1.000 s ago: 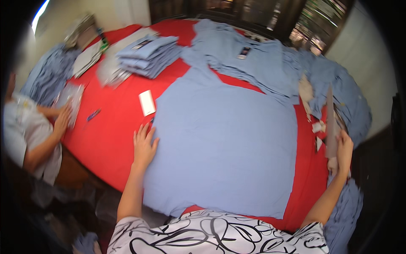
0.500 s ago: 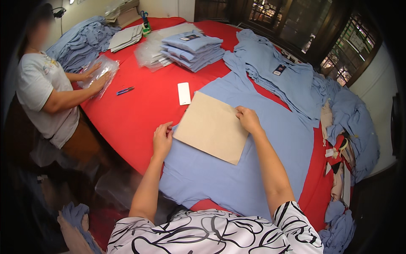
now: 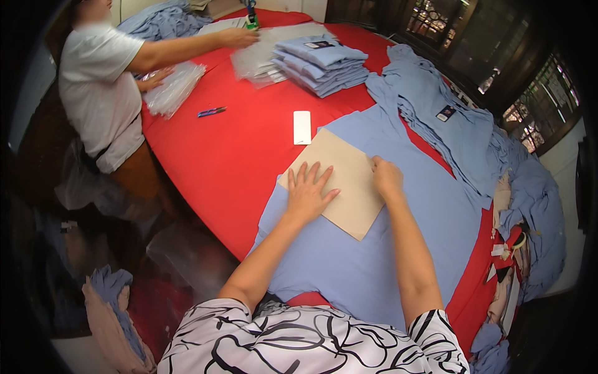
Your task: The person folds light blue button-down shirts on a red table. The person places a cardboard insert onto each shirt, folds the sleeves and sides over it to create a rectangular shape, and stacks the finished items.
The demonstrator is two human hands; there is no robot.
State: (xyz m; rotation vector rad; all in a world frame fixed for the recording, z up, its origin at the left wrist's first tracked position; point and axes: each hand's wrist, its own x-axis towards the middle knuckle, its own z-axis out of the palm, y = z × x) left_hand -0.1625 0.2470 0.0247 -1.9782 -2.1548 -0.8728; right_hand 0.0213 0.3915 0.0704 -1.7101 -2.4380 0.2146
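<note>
A beige cardboard sheet (image 3: 349, 196) lies at a slant on a light blue shirt (image 3: 430, 224) spread over the table. My left hand (image 3: 306, 194) rests flat on the sheet's left part, fingers spread. At the sheet's right edge, my right hand (image 3: 387, 178) is closed, thumb and fingers pinching the edge; its fingertips are partly hidden. A white tag-like card (image 3: 302, 128) lies beyond the sheet on the red cloth.
A stack of folded blue shirts (image 3: 321, 65) stands at the back beside clear plastic bags (image 3: 249, 62). More blue shirts (image 3: 442, 131) lie along the right. A co-worker (image 3: 99, 81) at left reaches toward a green tape dispenser (image 3: 251, 23). A pen (image 3: 212, 112) lies on the red tablecloth (image 3: 230, 168).
My left hand has moved from beside the cardboard onto it, fingers now spread. The co-worker's one arm has stretched toward the tape dispenser. The whole view has shifted.
</note>
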